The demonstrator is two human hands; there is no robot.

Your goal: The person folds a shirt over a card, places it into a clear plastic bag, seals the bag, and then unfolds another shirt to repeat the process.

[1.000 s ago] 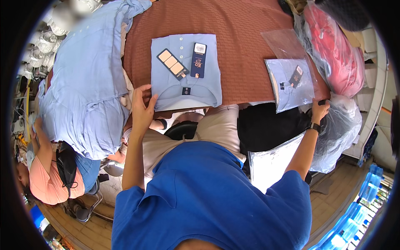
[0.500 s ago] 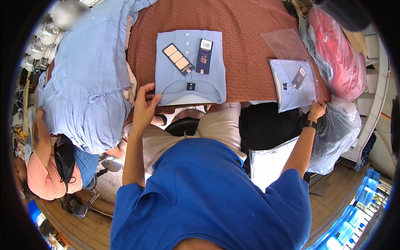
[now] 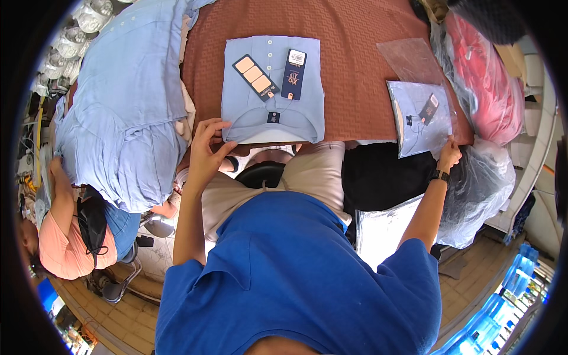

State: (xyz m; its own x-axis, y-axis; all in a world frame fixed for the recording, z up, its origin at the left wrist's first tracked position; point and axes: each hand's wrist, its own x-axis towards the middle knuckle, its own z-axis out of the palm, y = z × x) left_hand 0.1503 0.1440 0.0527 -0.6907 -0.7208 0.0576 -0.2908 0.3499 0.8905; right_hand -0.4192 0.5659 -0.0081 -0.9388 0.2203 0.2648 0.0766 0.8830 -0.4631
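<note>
A folded light-blue shirt (image 3: pixel 251 65) lies on the brown cloth with its collar toward me. Two hang tags rest on its front, a dark one with peach panels (image 3: pixel 253 77) and a navy one (image 3: pixel 293 74). At its near left corner is my left hand (image 3: pixel 207 148), thumb and fingers apart, fingertips touching the edge. Over on the right, another folded blue shirt in a clear plastic bag (image 3: pixel 419 136) lies by the table edge, the bag's flap spread out beyond it. My right hand (image 3: pixel 449 157) is closed on the near right corner of this bag.
A brown cloth (image 3: pixel 349 71) covers the table. Loose blue shirts (image 3: pixel 130 106) are heaped at the left, where a person in a peach top (image 3: pixel 74 248) sits. Red garments in plastic (image 3: pixel 479 77) and a clear plastic bundle (image 3: pixel 479 195) stand at the right.
The view has shifted slightly. My left fingers have moved a little inward over the folded shirt's near left corner. My right hand stays at the bagged shirt's corner.
</note>
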